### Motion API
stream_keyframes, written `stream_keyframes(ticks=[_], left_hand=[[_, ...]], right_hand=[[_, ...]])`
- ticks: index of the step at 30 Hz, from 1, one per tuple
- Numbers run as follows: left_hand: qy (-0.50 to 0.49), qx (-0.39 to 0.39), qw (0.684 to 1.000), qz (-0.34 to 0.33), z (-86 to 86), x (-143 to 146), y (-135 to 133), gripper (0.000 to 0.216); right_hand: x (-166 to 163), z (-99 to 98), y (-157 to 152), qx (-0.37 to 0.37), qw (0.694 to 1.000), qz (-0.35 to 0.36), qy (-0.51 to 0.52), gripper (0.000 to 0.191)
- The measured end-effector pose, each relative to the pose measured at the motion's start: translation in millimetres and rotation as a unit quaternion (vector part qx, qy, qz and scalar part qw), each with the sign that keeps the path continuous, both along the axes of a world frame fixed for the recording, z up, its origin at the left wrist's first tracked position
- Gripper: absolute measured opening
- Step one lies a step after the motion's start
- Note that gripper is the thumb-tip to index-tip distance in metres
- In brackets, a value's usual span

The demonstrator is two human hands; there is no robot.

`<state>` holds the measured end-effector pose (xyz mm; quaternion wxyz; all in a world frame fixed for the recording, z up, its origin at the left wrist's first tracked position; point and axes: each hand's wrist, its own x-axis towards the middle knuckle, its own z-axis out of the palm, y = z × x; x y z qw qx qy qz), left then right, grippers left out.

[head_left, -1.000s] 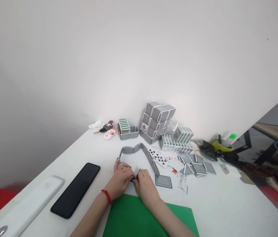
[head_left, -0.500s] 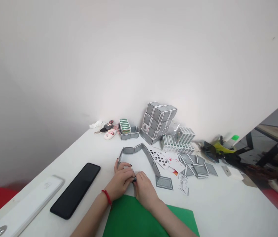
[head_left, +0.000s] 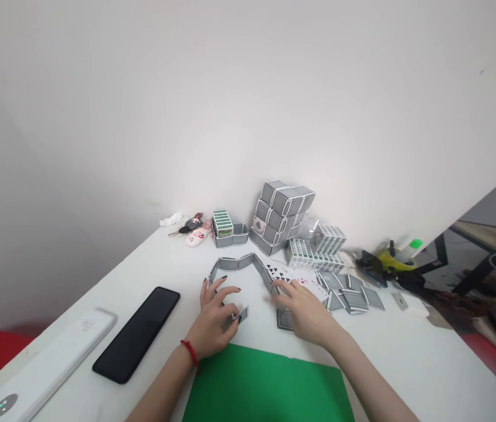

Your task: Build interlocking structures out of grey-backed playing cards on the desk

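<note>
A chain of folded playing cards (head_left: 229, 264) stands on edge on the white table, bent into an open loop. My left hand (head_left: 215, 319), with a red cord on its wrist, is at the loop's left side. Its thumb and a finger pinch the chain's near-left end piece, while the other fingers are raised and spread. My right hand (head_left: 307, 310) is at the chain's other end, its slightly blurred fingers closed around that end and hiding it. Below the right palm lies a face-down playing card (head_left: 284, 320), partly covered.
A stacked block of folded cards (head_left: 283, 214) stands by the wall. Green-and-white card boxes (head_left: 313, 255) and loose cards (head_left: 353, 293) lie at right. A phone (head_left: 138, 334) and a white power strip (head_left: 58, 363) lie left; a green sheet (head_left: 269, 387) is in front.
My hands have moved apart. The right hand has gone rightward and away from me, to the chain's right end. My left hand stays near its place, fingers now more spread.
</note>
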<state>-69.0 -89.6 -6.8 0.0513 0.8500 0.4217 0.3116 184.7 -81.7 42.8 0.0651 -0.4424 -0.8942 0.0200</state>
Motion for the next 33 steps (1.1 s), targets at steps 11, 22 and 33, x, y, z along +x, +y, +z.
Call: stream_keyframes(ticks=[11, 22, 33], left_hand=[[0.035, 0.041, 0.996, 0.073, 4.7, -10.8, -4.2, 0.022], [-0.037, -0.121, 0.992, -0.003, 5.4, -18.1, 0.5, 0.021], [-0.056, -0.118, 0.991, -0.004, 7.8, -18.9, 0.6, 0.021]], right_hand=[[-28.9, -8.7, 25.6, -0.063, 0.998, 0.028, -0.007, 0.023], [-63.0, -22.7, 24.7, -0.094, 0.988, 0.001, 0.122, 0.016], [-60.4, -22.6, 23.5, -0.080, 0.984, -0.018, 0.160, 0.018]])
